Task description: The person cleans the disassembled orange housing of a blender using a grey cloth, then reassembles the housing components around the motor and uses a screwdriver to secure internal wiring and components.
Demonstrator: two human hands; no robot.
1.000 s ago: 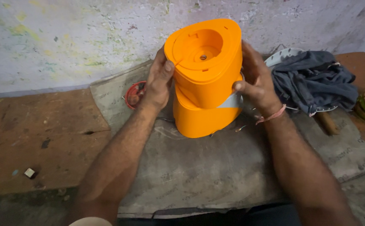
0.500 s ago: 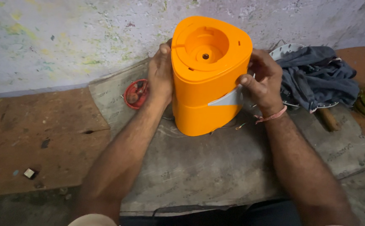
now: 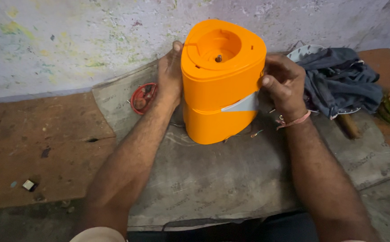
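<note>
While the left hand (image 3: 170,74) presses flat and the right hand (image 3: 283,83) grips the upright orange housing (image 3: 222,85) on the grey mat (image 3: 231,179), uneven squeezing could tip it onto the loose wires (image 3: 253,133)

The mixer base (image 3: 222,85) stands upright on a mat (image 3: 231,179), and the mat lies on the desk (image 3: 38,148). The left hand (image 3: 170,74) is at its 9 o'clock side, touching it. The right hand (image 3: 284,83) is at its 3 o'clock side, touching it too. A small round lid (image 3: 142,97) lies on the mat just past the left hand, at 9 o'clock. A heap of cloth (image 3: 342,80) lies at 3 o'clock, past the right hand. A wall (image 3: 69,40) stands behind, at 12 o'clock.
</note>
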